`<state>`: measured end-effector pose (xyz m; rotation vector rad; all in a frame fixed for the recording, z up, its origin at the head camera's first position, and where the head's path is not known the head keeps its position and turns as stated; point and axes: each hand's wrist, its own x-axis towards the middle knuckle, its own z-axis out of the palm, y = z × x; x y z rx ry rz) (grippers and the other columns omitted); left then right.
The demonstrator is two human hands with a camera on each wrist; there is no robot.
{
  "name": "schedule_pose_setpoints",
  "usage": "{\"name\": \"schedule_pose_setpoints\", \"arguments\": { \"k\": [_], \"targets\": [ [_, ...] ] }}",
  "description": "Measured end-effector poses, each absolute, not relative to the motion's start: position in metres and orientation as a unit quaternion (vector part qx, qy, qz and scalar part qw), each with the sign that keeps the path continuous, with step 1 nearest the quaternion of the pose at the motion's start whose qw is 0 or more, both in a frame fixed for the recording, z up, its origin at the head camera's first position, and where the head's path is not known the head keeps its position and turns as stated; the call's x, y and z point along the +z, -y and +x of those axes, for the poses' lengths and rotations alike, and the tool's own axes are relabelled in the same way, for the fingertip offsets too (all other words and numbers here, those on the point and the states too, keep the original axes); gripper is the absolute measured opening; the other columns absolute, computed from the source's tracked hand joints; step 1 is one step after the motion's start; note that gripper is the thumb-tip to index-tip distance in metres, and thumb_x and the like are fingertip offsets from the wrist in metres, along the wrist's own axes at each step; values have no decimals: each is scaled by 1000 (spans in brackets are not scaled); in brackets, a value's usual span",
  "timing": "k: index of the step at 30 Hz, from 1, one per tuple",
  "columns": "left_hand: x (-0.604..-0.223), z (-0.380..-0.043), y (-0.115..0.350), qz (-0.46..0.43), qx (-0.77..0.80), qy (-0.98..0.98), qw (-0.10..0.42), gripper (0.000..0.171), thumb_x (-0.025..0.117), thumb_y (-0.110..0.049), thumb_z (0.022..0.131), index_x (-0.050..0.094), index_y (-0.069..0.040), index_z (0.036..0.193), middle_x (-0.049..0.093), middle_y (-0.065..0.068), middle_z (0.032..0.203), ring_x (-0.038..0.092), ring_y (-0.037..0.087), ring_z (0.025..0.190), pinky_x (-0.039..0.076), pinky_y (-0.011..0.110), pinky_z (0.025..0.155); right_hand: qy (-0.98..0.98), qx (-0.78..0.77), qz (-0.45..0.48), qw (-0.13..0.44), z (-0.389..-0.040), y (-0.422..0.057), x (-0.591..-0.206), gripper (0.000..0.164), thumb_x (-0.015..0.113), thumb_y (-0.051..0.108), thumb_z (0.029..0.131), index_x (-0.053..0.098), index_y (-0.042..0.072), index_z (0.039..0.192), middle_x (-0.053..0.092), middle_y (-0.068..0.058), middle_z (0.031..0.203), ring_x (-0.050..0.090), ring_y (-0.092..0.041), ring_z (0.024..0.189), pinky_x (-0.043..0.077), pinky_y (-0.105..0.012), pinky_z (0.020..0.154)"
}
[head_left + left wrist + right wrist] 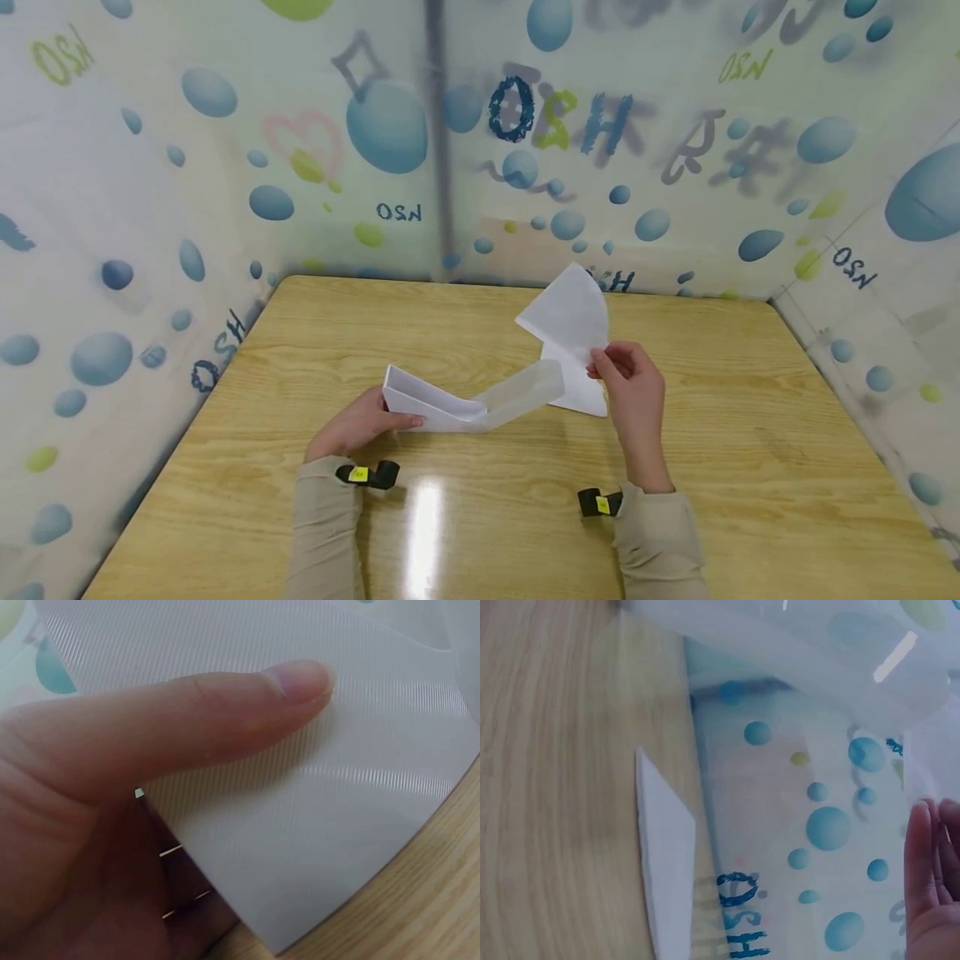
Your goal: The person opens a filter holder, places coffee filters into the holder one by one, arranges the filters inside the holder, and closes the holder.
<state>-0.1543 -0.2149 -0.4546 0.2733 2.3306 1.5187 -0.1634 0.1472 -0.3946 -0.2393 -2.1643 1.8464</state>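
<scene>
My left hand (363, 421) holds a white trough-shaped folder (435, 408) with a translucent flap (525, 392) stretching away to the right. In the left wrist view, the thumb (225, 712) lies across its finely ribbed white surface (322, 817), with the other fingers behind it. Between thumb and fingertips, my right hand (633, 400) pinches the edge of a white paper sheet (573, 312), bent at its middle and held up just beyond the flap. In the right wrist view, that hand (934, 870) shows only partly at the right edge.
A wooden table (750, 433) lies under both hands. Behind it hangs a patterned cloth (480, 167) with blue and green drops, meeting the table's far edge. Black straps with small cameras (375, 475) sit on both wrists.
</scene>
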Motion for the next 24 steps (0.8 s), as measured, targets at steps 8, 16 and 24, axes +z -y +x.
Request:
{"name": "schedule_pose_setpoints", "arguments": {
  "k": [8, 16, 24],
  "targets": [
    [-455, -155, 213, 105, 524, -828, 167, 47, 75, -36, 75, 58, -16, 113, 62, 3, 107, 53, 21, 89, 41, 34, 73, 746, 638, -42, 189, -141, -130, -360, 23, 66, 18, 86, 60, 3, 102, 62, -3, 88, 62, -9, 71, 52, -22, 69],
    [-454, -156, 214, 108, 527, -826, 166, 46, 75, -36, 75, 58, -16, 112, 62, 3, 107, 53, 20, 90, 42, 34, 74, 767, 617, 17, 177, -132, -111, -350, 17, 65, 14, 86, 61, 3, 98, 64, -8, 88, 63, -10, 72, 52, -22, 68],
    [-453, -155, 216, 111, 529, -825, 164, 45, 75, -33, 75, 58, -13, 112, 61, 4, 106, 54, 20, 91, 42, 34, 75, 777, 601, 84, 168, -135, -91, -371, 18, 68, 25, 84, 63, 11, 94, 66, -3, 82, 63, -11, 69, 52, -23, 64]
  ]
}}
